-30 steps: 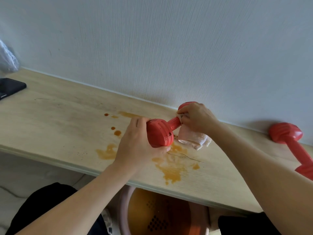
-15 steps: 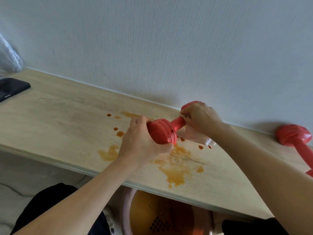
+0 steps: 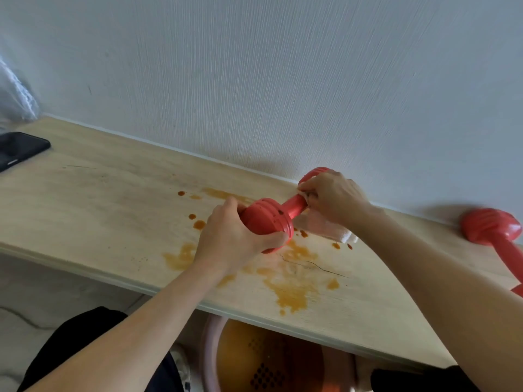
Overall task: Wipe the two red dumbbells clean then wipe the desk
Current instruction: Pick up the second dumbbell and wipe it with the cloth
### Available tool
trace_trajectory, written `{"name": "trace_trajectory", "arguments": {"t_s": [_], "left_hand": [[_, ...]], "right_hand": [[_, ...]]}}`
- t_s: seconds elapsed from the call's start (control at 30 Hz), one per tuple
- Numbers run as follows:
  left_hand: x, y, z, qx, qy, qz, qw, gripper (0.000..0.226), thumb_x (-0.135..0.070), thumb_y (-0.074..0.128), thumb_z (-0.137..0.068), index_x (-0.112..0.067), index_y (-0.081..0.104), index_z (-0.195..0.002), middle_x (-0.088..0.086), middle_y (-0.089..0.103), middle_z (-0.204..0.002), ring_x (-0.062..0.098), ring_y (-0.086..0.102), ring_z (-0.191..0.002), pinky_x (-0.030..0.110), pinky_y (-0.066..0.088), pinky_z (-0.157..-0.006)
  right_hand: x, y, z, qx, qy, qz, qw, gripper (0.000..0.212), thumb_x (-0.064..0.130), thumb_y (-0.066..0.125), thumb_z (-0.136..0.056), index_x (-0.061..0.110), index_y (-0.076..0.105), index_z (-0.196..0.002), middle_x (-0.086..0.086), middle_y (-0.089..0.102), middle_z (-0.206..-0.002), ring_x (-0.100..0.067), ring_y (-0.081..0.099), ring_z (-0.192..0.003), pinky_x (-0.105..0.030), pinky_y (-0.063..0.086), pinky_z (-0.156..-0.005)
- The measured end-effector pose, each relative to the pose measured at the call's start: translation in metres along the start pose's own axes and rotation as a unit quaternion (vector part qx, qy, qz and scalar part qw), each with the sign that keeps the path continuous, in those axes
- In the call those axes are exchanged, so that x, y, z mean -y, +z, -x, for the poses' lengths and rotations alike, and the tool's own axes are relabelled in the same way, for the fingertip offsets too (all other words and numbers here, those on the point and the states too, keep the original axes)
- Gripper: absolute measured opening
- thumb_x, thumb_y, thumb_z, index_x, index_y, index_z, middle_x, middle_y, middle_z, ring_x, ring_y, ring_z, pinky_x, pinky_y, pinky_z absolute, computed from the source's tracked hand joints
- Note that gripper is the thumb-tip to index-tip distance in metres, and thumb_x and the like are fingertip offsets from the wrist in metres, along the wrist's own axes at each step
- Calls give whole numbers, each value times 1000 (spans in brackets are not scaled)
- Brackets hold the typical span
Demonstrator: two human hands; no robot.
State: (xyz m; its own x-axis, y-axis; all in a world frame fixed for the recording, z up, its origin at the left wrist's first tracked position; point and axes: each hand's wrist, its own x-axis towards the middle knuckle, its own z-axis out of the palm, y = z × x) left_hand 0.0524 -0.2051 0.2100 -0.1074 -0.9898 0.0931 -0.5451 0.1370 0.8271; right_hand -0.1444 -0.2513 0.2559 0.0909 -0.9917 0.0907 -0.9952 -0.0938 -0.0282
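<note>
My left hand (image 3: 232, 239) grips the near head of the dumbbell (image 3: 271, 219), fingers and thumb curled round it, and holds it just above the table (image 3: 99, 199). My right hand (image 3: 334, 199) pinches the cloth (image 3: 328, 229) against the handle next to the far head; the cloth's loose end hangs below that hand, over the table. The far head is mostly hidden by my right hand.

Step in hand, as I judge it: wiping the handle and far head of this first dumbbell. A small dark spot sits on the near head beside the handle, so that head needs a pass too.

To do it well: keep the left grip firm as the anchor, wrap the cloth fully round the handle, and twist the dumbbell against it instead of dabbing. The grooves on the heads will need a fold of cloth pressed in.

Risk: orange-brown spills (image 3: 291, 290) lie on the table directly under the dumbbell. I keep it lifted off them, or the cleaned side picks the mess up again.

The second dumbbell (image 3: 498, 236) lies on the table well to the right of this one, against the wall, untouched.
</note>
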Motion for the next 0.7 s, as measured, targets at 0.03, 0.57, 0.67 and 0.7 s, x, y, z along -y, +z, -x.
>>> {"name": "trace_trajectory", "arguments": {"t_s": [0.03,0.57,0.67,0.7], "left_hand": [[1,-1,-2,10,-12,8,1000,77,-61,78,-48,-19,51,-107,-6,59,-99,11,58,-85,23,46,-63],[-1,0,6,-66,94,-98,989,74,-62,78,-48,-26,45,-103,-6,52,-101,13,54,-85,24,37,-67],[0,2,5,-70,84,-91,990,73,-63,77,-47,-27,45,-101,-7,52,-98,11,53,-82,22,36,-61],[0,3,5,-69,81,-88,990,72,-64,77,-46,-27,46,-101,-7,52,-97,10,53,-81,19,35,-59]], "right_hand": [[0,3,-2,-1,1,2,1000,24,26,49,-93,27,70,-103,2,62,-115,-20,53,-109,-39,48,-86],[13,0,3,9,14,80,997,29,24,60,-84,33,61,-112,-5,46,-121,-27,50,-108,-35,43,-76],[17,8,-1,-12,-4,101,995,29,16,58,-84,26,61,-111,-6,52,-118,-26,52,-108,-34,44,-77],[16,6,-2,-12,-7,83,996,28,16,57,-84,26,62,-110,-5,54,-118,-24,52,-109,-32,41,-75]]}}
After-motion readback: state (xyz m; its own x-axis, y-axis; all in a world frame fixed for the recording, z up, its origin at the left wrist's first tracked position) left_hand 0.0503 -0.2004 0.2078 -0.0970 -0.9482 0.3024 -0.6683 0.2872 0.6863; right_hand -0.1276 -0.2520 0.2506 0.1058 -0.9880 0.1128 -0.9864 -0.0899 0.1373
